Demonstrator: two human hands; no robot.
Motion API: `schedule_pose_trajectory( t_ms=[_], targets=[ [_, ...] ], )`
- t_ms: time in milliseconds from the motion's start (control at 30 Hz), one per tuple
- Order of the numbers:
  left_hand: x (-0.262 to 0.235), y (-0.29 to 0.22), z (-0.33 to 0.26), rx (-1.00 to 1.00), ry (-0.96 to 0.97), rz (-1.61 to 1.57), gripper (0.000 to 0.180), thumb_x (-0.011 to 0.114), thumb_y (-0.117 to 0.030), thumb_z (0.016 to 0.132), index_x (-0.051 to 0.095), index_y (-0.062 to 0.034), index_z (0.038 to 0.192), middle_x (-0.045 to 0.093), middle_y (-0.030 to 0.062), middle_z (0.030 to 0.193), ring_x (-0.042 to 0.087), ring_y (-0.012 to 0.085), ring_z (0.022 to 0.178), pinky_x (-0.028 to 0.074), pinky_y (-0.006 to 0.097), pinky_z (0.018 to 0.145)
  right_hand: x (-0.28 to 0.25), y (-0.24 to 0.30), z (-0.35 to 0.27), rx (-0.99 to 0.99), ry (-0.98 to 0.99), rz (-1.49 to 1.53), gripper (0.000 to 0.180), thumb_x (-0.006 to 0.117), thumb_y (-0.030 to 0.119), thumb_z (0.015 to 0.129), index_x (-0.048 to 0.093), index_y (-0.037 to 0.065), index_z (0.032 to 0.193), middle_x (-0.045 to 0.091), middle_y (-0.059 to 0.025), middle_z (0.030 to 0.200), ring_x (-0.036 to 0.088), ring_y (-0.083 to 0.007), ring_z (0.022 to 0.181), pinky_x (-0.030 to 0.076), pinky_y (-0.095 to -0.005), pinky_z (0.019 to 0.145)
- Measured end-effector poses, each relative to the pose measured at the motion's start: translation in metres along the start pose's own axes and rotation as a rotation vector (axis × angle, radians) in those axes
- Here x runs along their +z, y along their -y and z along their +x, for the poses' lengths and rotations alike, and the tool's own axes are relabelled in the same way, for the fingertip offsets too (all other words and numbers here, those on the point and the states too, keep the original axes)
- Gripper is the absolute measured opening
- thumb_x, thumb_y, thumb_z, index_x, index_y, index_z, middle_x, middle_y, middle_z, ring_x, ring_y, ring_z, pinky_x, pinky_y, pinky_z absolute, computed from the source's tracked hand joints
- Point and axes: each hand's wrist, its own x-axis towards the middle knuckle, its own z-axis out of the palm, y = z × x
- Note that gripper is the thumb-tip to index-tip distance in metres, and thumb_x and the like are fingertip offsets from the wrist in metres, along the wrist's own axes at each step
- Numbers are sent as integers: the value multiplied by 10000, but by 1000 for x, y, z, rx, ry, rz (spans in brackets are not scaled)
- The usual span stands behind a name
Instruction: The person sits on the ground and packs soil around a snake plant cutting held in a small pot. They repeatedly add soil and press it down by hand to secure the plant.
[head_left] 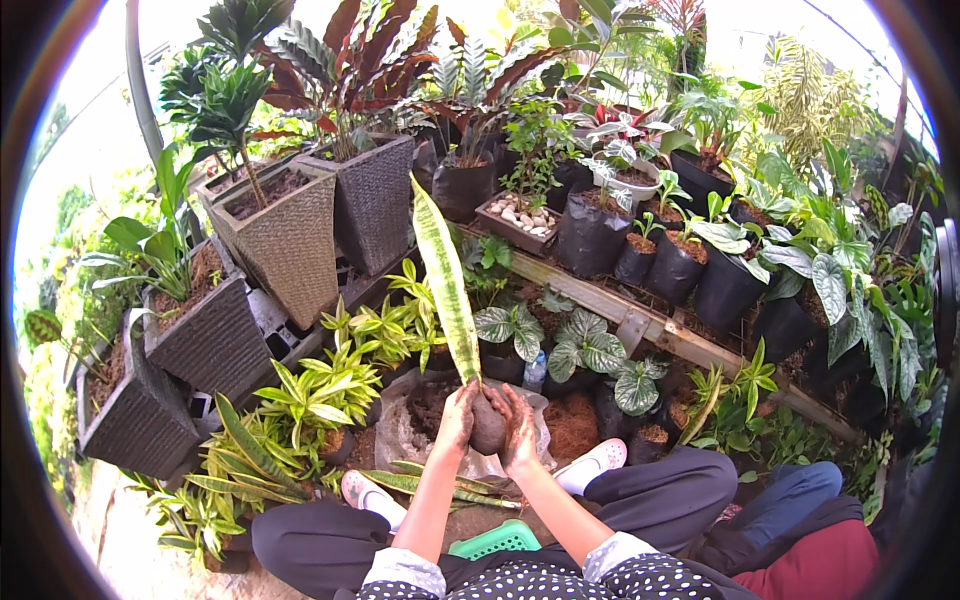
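Observation:
A tall snake plant leaf [447,285], green with yellow edges, rises almost upright in front of me. At its base is a rounded brown root ball [488,430]. My left hand [459,417] closes round the base from the left, and my right hand [516,432] presses on the ball from the right. Both hands are soiled. Just beyond them a whitish sack [392,425] lies spread, with dark soil [428,405] in it. More cut snake plant leaves [440,487] lie on the ground between my legs, close to a green perforated plastic basket [496,540].
Potted yellow-green plants [315,400] crowd the left, below tall textured planters [275,240]. Black nursery bags [590,235] stand along a wooden beam [690,350] at the right. A clear bottle [535,372] and brown coir-like material [572,430] lie past my hands. Another person's leg [780,505] is at lower right.

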Motion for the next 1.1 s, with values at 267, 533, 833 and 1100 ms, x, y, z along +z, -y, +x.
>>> schedule_pose_trajectory(
  t_ms=[267,533,833,1100],
  targets=[
    [2,13,4,70,-149,9,284,454,-288,922,543,-33,834,579,48,696,548,133,618,446,266,628,13,11,3,31,93,50,544,340,429,924,414,20,1275,479,-89,1266,468,-214,1127,340,-342,990],
    [20,-1,-4,176,-10,33,344,420,-291,926,553,25,959,598,86,868,574,163,783,437,284,780,4,-5,9,-51,-117,39,417,351,437,931,524,59,953,551,-74,980,534,-189,957,409,-319,884],
    [5,14,5,290,13,36,339,396,-274,930,557,22,958,569,108,1015,556,169,853,421,299,810,-6,-13,11,1,-216,-19,365,412,387,921,535,46,965,573,-88,956,557,-190,901,435,-328,846],
    [-4,10,8,275,-28,151,367,412,-330,933,550,6,878,551,124,1103,571,213,902,440,345,821,-23,27,18,474,80,-47,288,491,231,896,550,25,1087,598,-89,1057,596,-208,960,478,-382,836]
  ],
)
